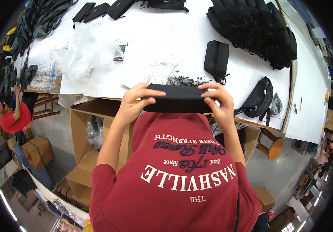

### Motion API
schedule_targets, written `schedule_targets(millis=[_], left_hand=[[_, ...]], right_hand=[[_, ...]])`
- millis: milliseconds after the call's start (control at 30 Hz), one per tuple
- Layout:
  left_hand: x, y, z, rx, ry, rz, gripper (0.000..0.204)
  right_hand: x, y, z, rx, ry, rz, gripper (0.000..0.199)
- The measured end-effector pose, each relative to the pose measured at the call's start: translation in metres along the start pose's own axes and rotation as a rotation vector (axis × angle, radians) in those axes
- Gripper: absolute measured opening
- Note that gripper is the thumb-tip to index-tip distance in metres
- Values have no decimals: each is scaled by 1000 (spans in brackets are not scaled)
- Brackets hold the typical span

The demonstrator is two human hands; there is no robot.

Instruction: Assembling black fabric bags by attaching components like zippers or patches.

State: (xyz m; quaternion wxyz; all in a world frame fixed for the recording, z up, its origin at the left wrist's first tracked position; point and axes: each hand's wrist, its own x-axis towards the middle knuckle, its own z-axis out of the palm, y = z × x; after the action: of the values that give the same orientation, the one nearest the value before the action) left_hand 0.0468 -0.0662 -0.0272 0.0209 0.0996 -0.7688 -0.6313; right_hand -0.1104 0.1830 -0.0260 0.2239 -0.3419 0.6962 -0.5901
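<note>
A black fabric pouch [179, 99], long and boxy, is held level in front of my chest at the table's near edge. My left hand [134, 101] grips its left end, thumb below and fingers along the top. At the other end, my right hand [221, 101] pinches it in the same way. Just beyond the pouch lies a small heap of black cords with little plastic ends [187, 80]. Another black pouch [216, 58] rests on the white table [147, 46], farther off to the right. A black waist bag [258, 99] lies right of my right hand.
A large pile of black bags [251, 27] fills the far right. Crumpled clear plastic [91, 50] and dark straps [38, 19] lie left, with flat black pouches [96, 12] behind. Below stand a cardboard box [83, 154] and a wooden stool [275, 149]. A person in red [14, 119] is far left.
</note>
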Motion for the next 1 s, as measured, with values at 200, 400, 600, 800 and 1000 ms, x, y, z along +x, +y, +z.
schedule_targets(millis=[200, 400, 600, 800, 1000], left_hand=[[-27, 31, -17, 33, -315, 155, 23], [-36, 57, 2, -64, -90, -215, 26], [-37, 53, 0, 58, -156, -284, 17], [-41, 42, 2, 44, -163, -226, 16], [-39, 50, 6, 110, -167, -173, 16]], right_hand=[[-28, -43, -25, 114, -410, 57, 16], [-31, -63, -7, -56, -294, 336, 23], [-36, -53, -4, -184, -329, 347, 12], [-36, -48, -11, -45, -388, 380, 18], [-34, -47, -10, -71, -489, 363, 24]])
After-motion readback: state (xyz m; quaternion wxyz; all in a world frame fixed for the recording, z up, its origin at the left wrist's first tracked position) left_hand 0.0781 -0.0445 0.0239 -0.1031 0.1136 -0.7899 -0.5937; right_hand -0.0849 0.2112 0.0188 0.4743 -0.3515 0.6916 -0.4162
